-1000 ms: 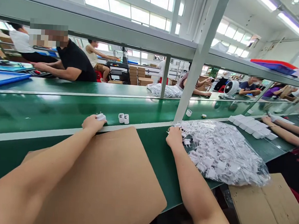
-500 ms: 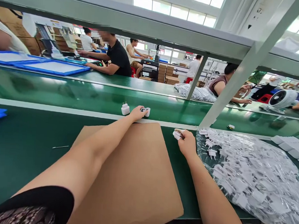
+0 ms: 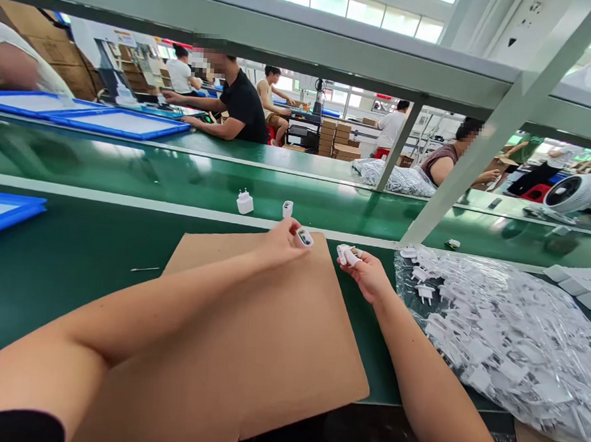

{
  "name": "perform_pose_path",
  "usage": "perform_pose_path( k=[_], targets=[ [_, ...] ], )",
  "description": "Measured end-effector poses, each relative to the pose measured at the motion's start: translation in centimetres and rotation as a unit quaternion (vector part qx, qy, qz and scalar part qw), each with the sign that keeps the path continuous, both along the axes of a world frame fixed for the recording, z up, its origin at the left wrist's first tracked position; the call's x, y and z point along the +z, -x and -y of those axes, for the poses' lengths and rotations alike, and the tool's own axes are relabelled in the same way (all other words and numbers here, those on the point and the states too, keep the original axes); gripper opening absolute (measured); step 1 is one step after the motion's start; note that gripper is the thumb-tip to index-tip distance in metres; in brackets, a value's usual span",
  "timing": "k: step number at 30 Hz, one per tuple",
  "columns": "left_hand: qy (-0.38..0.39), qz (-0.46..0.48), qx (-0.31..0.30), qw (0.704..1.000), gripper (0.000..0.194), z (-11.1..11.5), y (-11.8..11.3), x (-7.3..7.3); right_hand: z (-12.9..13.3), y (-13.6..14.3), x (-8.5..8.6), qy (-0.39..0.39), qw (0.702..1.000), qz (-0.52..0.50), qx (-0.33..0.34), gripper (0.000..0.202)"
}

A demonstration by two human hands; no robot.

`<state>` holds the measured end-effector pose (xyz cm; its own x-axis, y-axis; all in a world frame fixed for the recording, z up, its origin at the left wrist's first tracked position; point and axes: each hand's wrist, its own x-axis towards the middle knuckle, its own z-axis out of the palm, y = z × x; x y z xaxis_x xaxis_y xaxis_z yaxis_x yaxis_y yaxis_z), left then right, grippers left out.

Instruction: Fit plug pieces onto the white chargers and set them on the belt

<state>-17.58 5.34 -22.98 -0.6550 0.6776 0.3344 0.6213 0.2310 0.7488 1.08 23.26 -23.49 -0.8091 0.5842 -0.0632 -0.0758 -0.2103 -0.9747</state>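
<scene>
My left hand [image 3: 285,239] is closed on a white charger housing [image 3: 304,237], its open end with dark parts inside facing me, above the cardboard sheet [image 3: 269,326]. My right hand [image 3: 371,273] pinches a white plug cover [image 3: 347,255] just right of the cardboard's far corner; whether it holds more than one piece I cannot tell. A second white housing [image 3: 287,209] stands on the green belt beyond my left hand. Left of it, a white charger [image 3: 245,202] stands with its two pins upward.
A clear plastic bag [image 3: 508,347] heaped with white plug covers lies at the right, white boxes [image 3: 579,288] behind it. A thin metal tool [image 3: 145,269] and a blue-framed tray [image 3: 10,213] lie left. A slanted metal post [image 3: 472,152] rises ahead; co-workers sit beyond the belt.
My left hand has drawn back from the belt toward me with one housing, leaving another standing there. My right hand has turned its white piece slightly. The view has shifted a little.
</scene>
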Motion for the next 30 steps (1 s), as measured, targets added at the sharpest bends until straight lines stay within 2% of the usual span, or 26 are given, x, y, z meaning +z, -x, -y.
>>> perform_pose_path(
  k=[3,5,7,9,10,12,14,15,17,18,20,22,24,26,28,30],
  targets=[
    [0.007,0.066,-0.034,0.997,0.057,0.5,-4.5,-1.1,1.1,-0.2,0.3,-0.001,1.000,0.006,0.023,0.054],
    [0.008,0.101,-0.040,0.994,0.060,0.7,-5.8,-2.0,1.9,-0.3,0.5,-0.057,0.998,0.010,0.022,0.051],
    [0.009,0.130,-0.066,0.989,0.067,0.9,-6.1,-2.7,2.7,-0.4,0.6,-0.150,0.989,0.016,0.003,0.045],
    [0.020,0.135,-0.120,0.983,0.074,1.2,-5.6,-2.9,3.4,-0.5,0.7,-0.239,0.971,0.019,-0.025,0.040],
    [0.028,0.128,-0.147,0.980,0.071,1.4,-5.3,-2.9,3.7,-0.5,0.7,-0.266,0.963,0.016,-0.037,0.039],
    [0.042,0.104,-0.182,0.977,0.050,1.6,-4.8,-2.7,4.1,-0.4,0.8,-0.273,0.961,0.009,-0.039,0.043],
    [0.040,0.093,-0.193,0.976,0.033,1.7,-4.7,-2.6,4.4,-0.5,0.9,-0.234,0.972,0.016,-0.014,0.045],
    [0.032,0.099,-0.195,0.975,0.032,1.7,-4.7,-2.6,4.6,-0.5,1.0,-0.214,0.977,0.021,0.006,0.043],
    [0.012,0.134,-0.201,0.970,0.045,1.6,-4.8,-2.6,4.8,-0.6,1.3,-0.194,0.980,0.018,0.046,0.038],
    [0.004,0.159,-0.203,0.966,0.050,1.6,-4.8,-2.6,5.0,-0.7,1.4,-0.198,0.978,0.008,0.062,0.037],
    [0.002,0.196,-0.201,0.960,0.047,1.5,-4.8,-2.7,5.3,-0.8,1.7,-0.244,0.967,-0.012,0.070,0.034],
    [0.008,0.201,-0.194,0.960,0.034,1.5,-4.7,-2.6,5.5,-0.9,1.8,-0.359,0.932,-0.014,0.040,0.025],
    [0.007,0.187,-0.191,0.963,0.026,1.5,-4.6,-2.5,5.7,-0.8,1.8,-0.509,0.861,-0.012,0.007,0.018],
    [-0.005,0.182,-0.192,0.964,0.023,1.5,-4.5,-2.4,5.9,-0.5,1.7,-0.621,0.783,-0.017,0.006,0.021],
    [-0.012,0.181,-0.192,0.964,0.023,1.5,-4.5,-2.3,6.0,-0.1,1.5,-0.672,0.740,-0.021,0.026,0.025],
    [-0.013,0.183,-0.191,0.964,0.024,1.5,-4.5,-2.3,6.0,0.2,1.5,-0.685,0.727,-0.022,0.043,0.027]
  ],
)
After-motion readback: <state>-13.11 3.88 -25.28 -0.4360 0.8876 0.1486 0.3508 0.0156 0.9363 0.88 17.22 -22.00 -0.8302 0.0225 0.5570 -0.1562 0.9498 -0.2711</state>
